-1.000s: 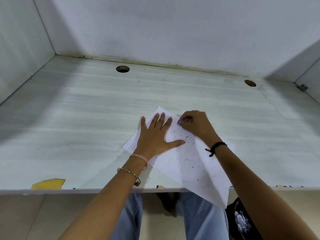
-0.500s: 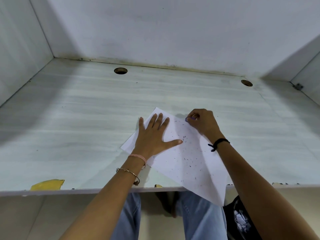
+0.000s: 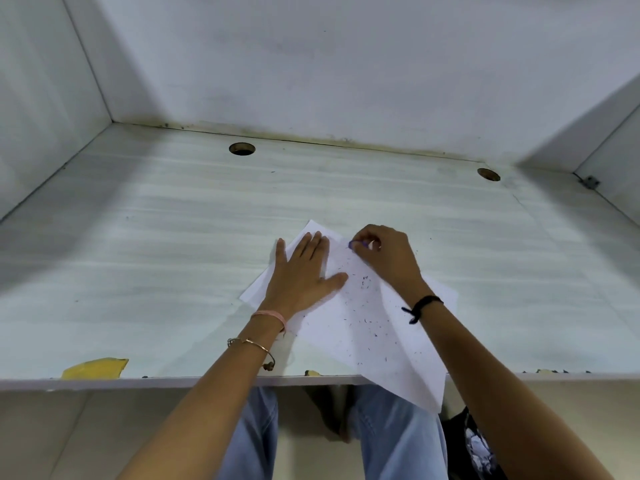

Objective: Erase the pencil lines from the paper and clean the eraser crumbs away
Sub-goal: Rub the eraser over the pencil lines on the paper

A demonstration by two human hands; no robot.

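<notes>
On the pale, wood-grained desk top (image 3: pixel 173 254) a white sheet of paper (image 3: pixel 374 341) is laid cornerwise. Its long axis apparently runs from far left to near right, and its near corner overhangs the front edge. The left hand (image 3: pixel 301 275) is pressed flat on the far-left part of the sheet, fingers straight and close together, thumb spread toward the centre. The right hand (image 3: pixel 384 258) is curled, and a small blue-violet eraser (image 3: pixel 351 244) is pinched at its fingertips against the paper, just beside the left fingertips. Dark eraser crumbs (image 3: pixel 363 282) are scattered from the eraser toward the overhanging corner, on the near side of both hands. Pencil lines cannot be made out. Erasing is judged to be the step in hand; sweeping is not yet begun.
</notes>
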